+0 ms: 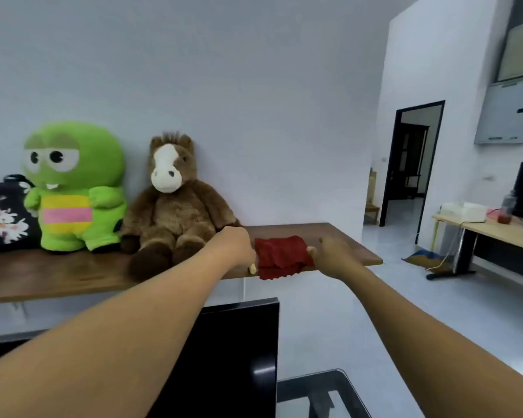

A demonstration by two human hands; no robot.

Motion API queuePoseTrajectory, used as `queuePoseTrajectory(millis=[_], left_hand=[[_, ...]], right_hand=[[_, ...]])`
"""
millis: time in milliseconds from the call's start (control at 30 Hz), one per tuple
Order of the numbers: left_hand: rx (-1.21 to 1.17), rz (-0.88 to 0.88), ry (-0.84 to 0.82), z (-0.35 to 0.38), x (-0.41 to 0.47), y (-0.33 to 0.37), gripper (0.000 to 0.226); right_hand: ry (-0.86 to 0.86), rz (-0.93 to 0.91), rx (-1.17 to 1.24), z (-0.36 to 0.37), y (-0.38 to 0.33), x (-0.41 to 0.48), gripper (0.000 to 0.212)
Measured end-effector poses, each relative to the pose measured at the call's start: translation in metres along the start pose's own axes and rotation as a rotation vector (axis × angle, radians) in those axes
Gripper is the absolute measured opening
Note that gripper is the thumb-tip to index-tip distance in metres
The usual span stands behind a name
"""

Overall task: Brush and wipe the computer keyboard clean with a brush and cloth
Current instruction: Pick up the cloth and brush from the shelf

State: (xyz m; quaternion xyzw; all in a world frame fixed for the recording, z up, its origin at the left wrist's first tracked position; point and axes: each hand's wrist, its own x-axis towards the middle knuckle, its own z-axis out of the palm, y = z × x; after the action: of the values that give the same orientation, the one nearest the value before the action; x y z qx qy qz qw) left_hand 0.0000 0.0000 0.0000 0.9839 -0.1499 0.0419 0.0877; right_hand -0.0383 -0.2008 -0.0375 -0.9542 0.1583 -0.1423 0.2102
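A red cloth lies crumpled on the front edge of a wooden shelf, one corner hanging over. My right hand pinches the cloth's right edge, thumb on top. My left hand is curled at the cloth's left edge. A pale, wood-coloured end of what looks like the brush sticks out below its fingers; the rest is hidden. No keyboard is in view.
A brown plush horse and a green plush toy sit on the shelf left of my hands. A black monitor stands below my arms. At the right are a desk and a doorway.
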Motion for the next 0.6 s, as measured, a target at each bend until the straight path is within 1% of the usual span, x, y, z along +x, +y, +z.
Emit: queuePoseTrajectory(millis=[133,233,333,400,500,533,600], left_hand=[[-0.029,-0.08,-0.067,0.021,0.03,0.006,0.028],[0.016,-0.098,-0.12,0.031,0.044,0.012,0.03],[0.092,-0.105,-0.14,0.033,0.05,0.015,0.028],[0.151,-0.117,-0.134,0.033,0.05,0.016,0.028],[0.205,-0.134,-0.113,0.028,0.045,0.019,0.023],[0.18,-0.134,-0.112,0.026,0.043,0.02,0.019],[0.11,-0.131,-0.107,0.02,0.039,0.02,0.002]], right_hand=[[0.002,0.004,-0.066,0.026,-0.006,0.026,0.045],[0.011,0.006,-0.103,0.039,-0.012,0.045,0.048],[-0.001,0.067,-0.098,0.043,-0.018,0.056,0.052],[-0.025,0.103,-0.067,0.046,-0.022,0.061,0.044],[-0.045,0.099,-0.065,0.048,-0.028,0.064,0.02],[-0.037,0.098,-0.067,0.047,-0.032,0.062,0.02],[-0.013,0.077,-0.009,0.043,-0.035,0.057,0.023]])
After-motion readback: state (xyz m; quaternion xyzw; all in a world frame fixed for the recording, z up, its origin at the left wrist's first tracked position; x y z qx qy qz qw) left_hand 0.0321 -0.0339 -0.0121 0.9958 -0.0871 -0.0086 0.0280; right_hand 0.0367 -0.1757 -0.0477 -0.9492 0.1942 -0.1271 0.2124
